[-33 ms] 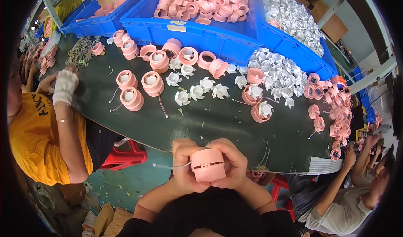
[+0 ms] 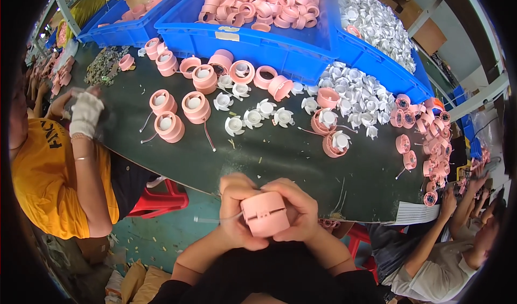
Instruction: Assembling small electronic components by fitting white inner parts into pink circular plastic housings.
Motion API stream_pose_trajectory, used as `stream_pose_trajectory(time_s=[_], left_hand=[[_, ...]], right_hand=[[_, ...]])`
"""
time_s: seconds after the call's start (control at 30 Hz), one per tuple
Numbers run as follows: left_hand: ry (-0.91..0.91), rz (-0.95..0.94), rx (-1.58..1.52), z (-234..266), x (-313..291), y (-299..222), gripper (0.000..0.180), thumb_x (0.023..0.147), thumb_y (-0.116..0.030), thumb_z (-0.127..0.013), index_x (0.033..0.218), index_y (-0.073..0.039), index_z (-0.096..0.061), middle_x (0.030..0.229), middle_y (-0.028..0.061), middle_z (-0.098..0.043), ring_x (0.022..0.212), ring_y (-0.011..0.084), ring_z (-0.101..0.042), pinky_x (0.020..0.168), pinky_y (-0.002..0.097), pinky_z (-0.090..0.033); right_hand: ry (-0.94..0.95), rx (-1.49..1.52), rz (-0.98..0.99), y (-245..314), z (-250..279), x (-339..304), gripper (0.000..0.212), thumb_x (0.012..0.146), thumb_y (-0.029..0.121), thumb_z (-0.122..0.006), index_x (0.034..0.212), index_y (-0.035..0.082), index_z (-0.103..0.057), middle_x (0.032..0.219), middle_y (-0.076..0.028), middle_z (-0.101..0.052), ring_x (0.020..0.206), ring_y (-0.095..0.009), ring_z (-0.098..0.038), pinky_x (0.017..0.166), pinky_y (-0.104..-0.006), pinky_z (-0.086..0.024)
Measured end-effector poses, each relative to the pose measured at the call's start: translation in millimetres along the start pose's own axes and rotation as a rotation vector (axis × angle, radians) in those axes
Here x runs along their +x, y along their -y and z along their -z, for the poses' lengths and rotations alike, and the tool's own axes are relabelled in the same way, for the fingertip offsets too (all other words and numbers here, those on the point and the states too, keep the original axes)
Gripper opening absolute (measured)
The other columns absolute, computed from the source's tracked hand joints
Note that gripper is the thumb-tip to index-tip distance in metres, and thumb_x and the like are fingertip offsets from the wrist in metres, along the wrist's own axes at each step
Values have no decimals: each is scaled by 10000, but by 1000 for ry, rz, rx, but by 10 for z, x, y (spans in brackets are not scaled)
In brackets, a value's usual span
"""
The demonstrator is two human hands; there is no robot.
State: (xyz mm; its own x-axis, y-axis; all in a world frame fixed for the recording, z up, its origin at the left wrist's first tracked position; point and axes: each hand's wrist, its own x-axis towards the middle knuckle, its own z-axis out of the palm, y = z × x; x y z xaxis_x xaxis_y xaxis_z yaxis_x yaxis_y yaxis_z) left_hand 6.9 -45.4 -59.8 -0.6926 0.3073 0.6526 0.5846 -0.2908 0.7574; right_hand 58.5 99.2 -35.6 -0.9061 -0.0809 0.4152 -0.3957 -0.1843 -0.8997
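Between my two hands, at the near edge of the table, is a round pink plastic housing (image 2: pixel 265 214) with a dark slot around its middle. My left hand (image 2: pixel 235 210) is closed around its left side. My right hand (image 2: pixel 299 210) grips the opposite side, fingers curled. A thin pale cable (image 2: pixel 218 219) sticks out to the left past my left hand. Farther up the table stand several pink housings with white centres (image 2: pixel 195 107), some with cables trailing. Several loose white fan wheels (image 2: pixel 234 125) lie beside them.
A blue bin (image 2: pixel 245 41) of pink rings and another blue bin (image 2: pixel 371 52) of white fan wheels line the far side. White fan wheels are heaped (image 2: pixel 355 91) before them. Co-workers sit at left, with a gloved hand (image 2: pixel 86 113), and right, beside pink assemblies (image 2: pixel 436 148).
The pink housing has tilted, its right side rising, and shifted slightly left in my hands. At the left, the co-worker's gloved hand has moved a little.
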Motion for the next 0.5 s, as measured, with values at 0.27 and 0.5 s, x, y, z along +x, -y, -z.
stream_pose_trajectory(time_s=[0.27, 0.5], left_hand=[[-19, 306, -301, -9, 3, -112, 617, 948, -497, -367, 1278, 23, -401, 1330, 258, -407, 1185, 329, -482, 995, 434, -390], [-166, 249, -114, -9, -104, -55, 424, 957, -392, -389, 1092, 5, -449, 1032, 171, -512, 895, 217, -533, 789, 348, -449]], right_hand=[[-166, -613, 74, 90, -177, 110, 506, 824, 375, -658, 1174, 15, -599, 1166, -135, -493, 1020, -274, -539, 861, -347, -459], [-96, -460, -116, 212, -250, -16, 687, 699, 140, -807, 1275, -29, -473, 1155, -181, -553, 948, -240, -610, 578, -264, -536]])
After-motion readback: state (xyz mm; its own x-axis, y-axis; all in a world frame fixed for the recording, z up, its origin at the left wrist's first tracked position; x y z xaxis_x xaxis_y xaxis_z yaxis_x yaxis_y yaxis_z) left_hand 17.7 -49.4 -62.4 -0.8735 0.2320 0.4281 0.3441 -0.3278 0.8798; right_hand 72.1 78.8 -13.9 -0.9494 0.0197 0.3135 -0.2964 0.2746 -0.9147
